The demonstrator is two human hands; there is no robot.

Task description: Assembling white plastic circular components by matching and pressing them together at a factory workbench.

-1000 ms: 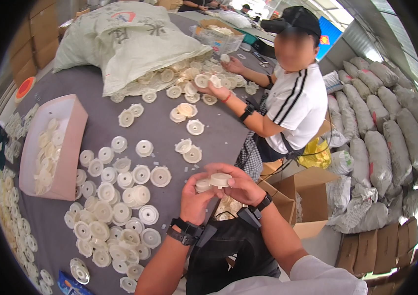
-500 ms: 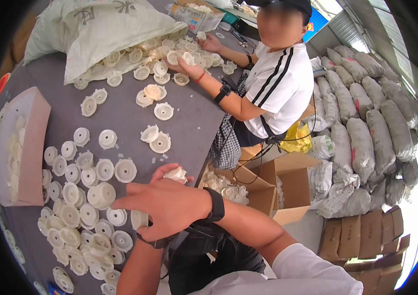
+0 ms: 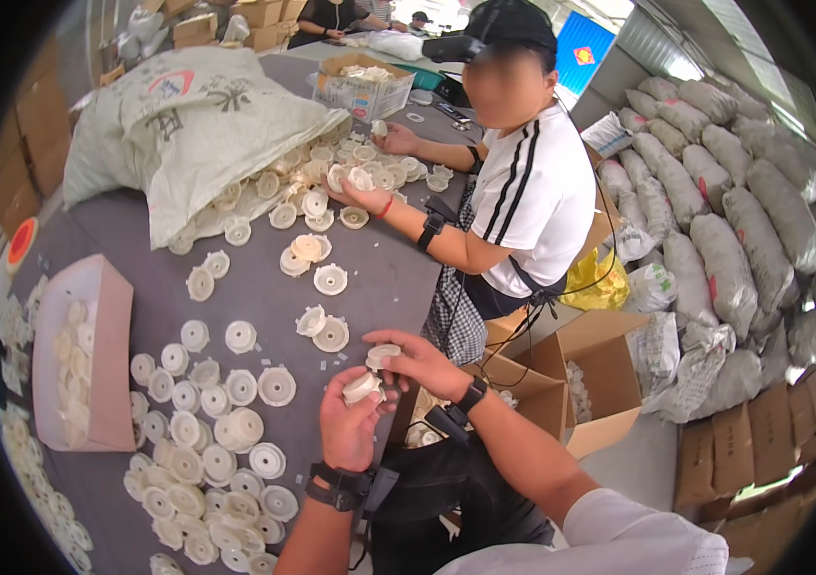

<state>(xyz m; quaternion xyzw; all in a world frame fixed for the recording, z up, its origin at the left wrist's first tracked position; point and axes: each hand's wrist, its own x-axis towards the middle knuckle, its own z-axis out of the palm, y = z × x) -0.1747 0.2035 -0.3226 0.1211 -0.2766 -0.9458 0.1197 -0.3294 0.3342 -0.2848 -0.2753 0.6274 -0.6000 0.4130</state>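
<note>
My left hand (image 3: 347, 431) is closed around a cream-white plastic flanged disc (image 3: 361, 388), above the near edge of the grey table. Close beside it, my right hand (image 3: 427, 366) pinches a second round white disc (image 3: 383, 356) between thumb and fingers. The two pieces are very near each other; whether they touch is hard to tell. To the left of my hands lies a dense pile of similar white plastic discs (image 3: 219, 466), many with a hub hole in the middle.
A pink-white open box (image 3: 122, 364) with discs stands at the left. A large woven sack (image 3: 139, 144) spills discs at the back. Across the table, a co-worker (image 3: 542, 182) handles discs. Open cardboard boxes (image 3: 609, 383) stand on the right, with stacked full sacks (image 3: 686, 192) beyond.
My right hand has moved from over the disc pile, where it crossed my left arm, back to the right with a disc. The head view has tilted up.
</note>
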